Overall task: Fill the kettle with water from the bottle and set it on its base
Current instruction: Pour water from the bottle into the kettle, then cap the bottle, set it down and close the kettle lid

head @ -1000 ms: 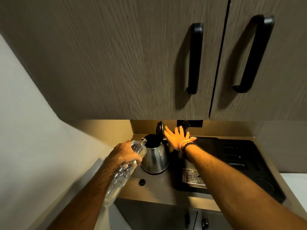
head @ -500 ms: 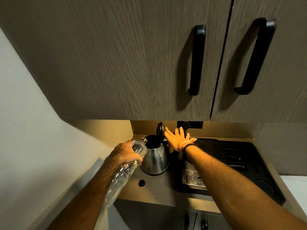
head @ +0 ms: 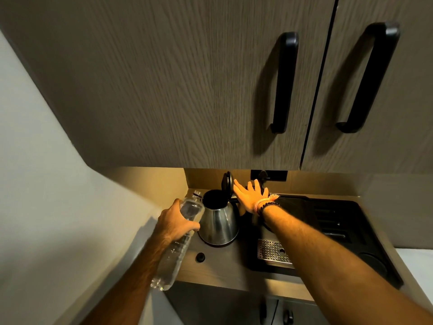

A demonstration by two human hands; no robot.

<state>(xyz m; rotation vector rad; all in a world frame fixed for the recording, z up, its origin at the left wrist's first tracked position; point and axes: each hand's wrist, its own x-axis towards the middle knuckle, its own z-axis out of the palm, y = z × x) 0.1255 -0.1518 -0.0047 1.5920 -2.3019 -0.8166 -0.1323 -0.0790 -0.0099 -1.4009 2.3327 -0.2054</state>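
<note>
A steel kettle [head: 219, 222] stands on its dark base [head: 216, 243] in the counter's back left corner, its black lid [head: 227, 184] tipped up and open. My left hand [head: 174, 222] grips a clear plastic water bottle [head: 178, 242], tilted with its uncapped neck close to the kettle's left rim. My right hand [head: 250, 195] is spread flat with fingers apart just right of the lid, over the kettle's handle, which it hides. Whether it touches the lid or handle cannot be told.
A small black bottle cap [head: 200, 257] lies on the wooden counter [head: 218, 270] in front of the kettle. A black tray with a metal drip grate [head: 273, 253] fills the counter's right side. Wall cabinets [head: 187, 85] with black handles hang close overhead. A white wall is at left.
The bottle's neck has lifted slightly toward the kettle's rim. My right hand has stayed spread by the open lid.
</note>
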